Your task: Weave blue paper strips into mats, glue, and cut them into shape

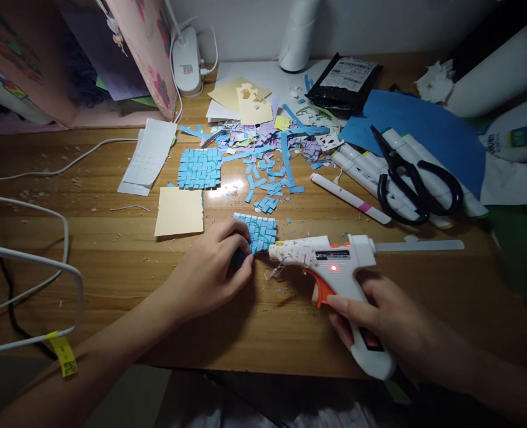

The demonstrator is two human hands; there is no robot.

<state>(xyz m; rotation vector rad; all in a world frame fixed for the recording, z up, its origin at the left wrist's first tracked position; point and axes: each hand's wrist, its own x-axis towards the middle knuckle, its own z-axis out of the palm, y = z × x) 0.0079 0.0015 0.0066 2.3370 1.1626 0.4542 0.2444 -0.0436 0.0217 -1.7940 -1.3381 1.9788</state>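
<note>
Between the fingertips of my left hand [216, 267] is a small woven blue paper piece [263, 233], its lower left part hidden by the fingers. My right hand [375, 309] is wrapped round the handle of a white glue gun [330, 255] with an orange trigger and a lit red light. The gun's nozzle points left and meets the lower right edge of the woven piece. A clear glue stick [419, 245] sticks out of its back. Another woven blue square [200, 168] lies behind my left hand, above a cream paper square [180, 211].
Blue and purple paper scraps [272, 172] lie beyond the hands. Black scissors [406, 178] rest on white markers [370, 172] at the right, near blue paper [424, 137]. A black packet [346, 83] lies at the back. White cables [62, 267] loop at the left.
</note>
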